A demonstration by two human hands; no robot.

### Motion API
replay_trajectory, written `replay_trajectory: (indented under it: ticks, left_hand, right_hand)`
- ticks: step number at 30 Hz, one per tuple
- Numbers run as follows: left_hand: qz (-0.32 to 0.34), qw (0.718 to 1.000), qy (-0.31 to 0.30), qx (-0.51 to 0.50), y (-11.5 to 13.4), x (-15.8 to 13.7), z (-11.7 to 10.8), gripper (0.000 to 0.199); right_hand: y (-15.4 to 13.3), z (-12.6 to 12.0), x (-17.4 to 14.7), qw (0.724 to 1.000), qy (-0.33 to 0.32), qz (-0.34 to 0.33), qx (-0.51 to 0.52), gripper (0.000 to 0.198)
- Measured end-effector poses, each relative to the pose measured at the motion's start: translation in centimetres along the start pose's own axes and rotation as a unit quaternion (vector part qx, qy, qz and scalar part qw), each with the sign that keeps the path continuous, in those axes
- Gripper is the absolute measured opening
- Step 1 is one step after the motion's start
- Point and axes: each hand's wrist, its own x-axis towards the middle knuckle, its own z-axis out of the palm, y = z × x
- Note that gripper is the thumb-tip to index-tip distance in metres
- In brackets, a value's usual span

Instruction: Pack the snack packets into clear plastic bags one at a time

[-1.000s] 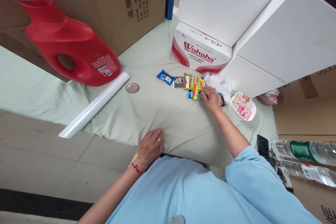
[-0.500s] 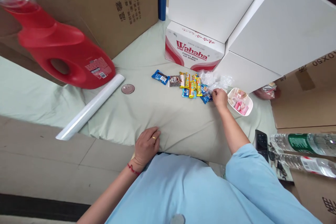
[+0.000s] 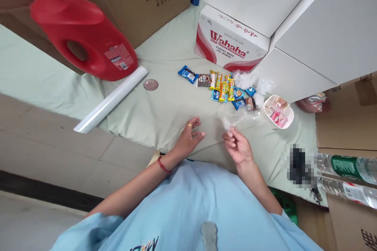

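My right hand (image 3: 239,147) pinches the end of a clear plastic bag (image 3: 243,118), which trails off toward the right over the cloth. Raised just above the table edge, my left hand (image 3: 191,137) has its fingers apart and nothing in them. Beyond the hands lie several small wrapped snacks: a blue packet (image 3: 187,74), a brown packet (image 3: 204,80), yellow sticks (image 3: 224,88) and more blue packets (image 3: 238,104). Other crumpled clear plastic (image 3: 242,79) sits behind them. A white bowl (image 3: 291,119) with pink packets in it stands to the right.
A red detergent bottle (image 3: 97,43) and a white roll (image 3: 112,100) are at the left, near a round metal lid (image 3: 150,84). A Wahaha carton (image 3: 231,43) and white boxes (image 3: 262,0) stand behind. Water bottles (image 3: 347,166) lie at the right.
My right hand has come back toward my body from the snacks, drawing the plastic bag with it. My left hand has lifted off the cloth and opened. The view has shifted slightly.
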Motion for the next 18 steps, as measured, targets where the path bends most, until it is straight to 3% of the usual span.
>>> replay_trajectory:
  ticks: [5, 8, 11, 13, 18]
  left_hand:
    - [-0.152, 0.972, -0.007, -0.177, 2.0, 1.8, 1.5, 0.071]
    - [-0.225, 0.938, -0.092, -0.250, 2.9, 1.3, 1.5, 0.072]
    - [-0.241, 0.918, -0.162, -0.269, 3.1, 0.4, 0.9, 0.060]
    - [-0.215, 0.930, -0.129, -0.270, 2.9, 0.1, 0.0, 0.053]
    - [-0.121, 0.952, 0.059, -0.276, 2.0, -0.2, -3.3, 0.044]
  right_hand:
    - [1.7, 0.6, -2.0, 0.999, -0.025, 0.038, -0.029, 0.028]
    - [2.3, 0.4, -2.8, 0.992, -0.067, 0.053, -0.091, 0.023]
    - [3.1, 0.2, -3.1, 0.977, -0.094, 0.076, -0.177, 0.023]
    - [3.7, 0.0, -3.0, 0.967, -0.088, 0.060, -0.230, 0.024]
    - [4.7, -0.8, -2.1, 0.952, -0.023, -0.029, -0.304, 0.032]
